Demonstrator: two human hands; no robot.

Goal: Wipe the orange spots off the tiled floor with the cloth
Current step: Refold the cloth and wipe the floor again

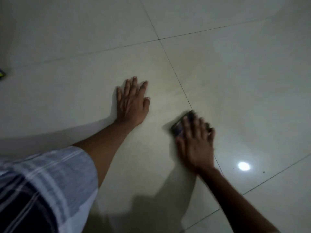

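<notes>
a dark cloth (182, 124), bunched and blurred, is lying on the tiled floor (235, 78) right at a grout line (178, 79), just beyond the fingertips of the right hand (196, 143). the right hand is pressing down on the near part of the cloth, fingers (201, 126) stretched forward over it and slightly curled at the tips, palm down; the blur is making it hard to tell how much of the cloth is sitting under the palm. the far edge of the cloth is poking out ahead of the fingers, toward the crossing of grout lines further up the floor.

the left hand (132, 102) is resting flat on the same pale tile, to the left of the cloth and a little beyond it, near but apart from it. its fingers are spread only lightly, thumb alongside, holding nothing, with the bare forearm (104, 145) reaching back toward the camera. a striped grey and dark sleeve (48, 187) is filling the lower left corner.

no orange spots are showing clearly on the glossy tiles around the cloth; the surface there is looking pale and even. a bright round reflection of a light (244, 166) is glaring off the floor to the right of the right wrist, and a small dark speck (263, 172) is sitting just beyond it. a dark object with a yellow-green mark (2, 74) is peeking in at the far left edge, well apart from both hands.
</notes>
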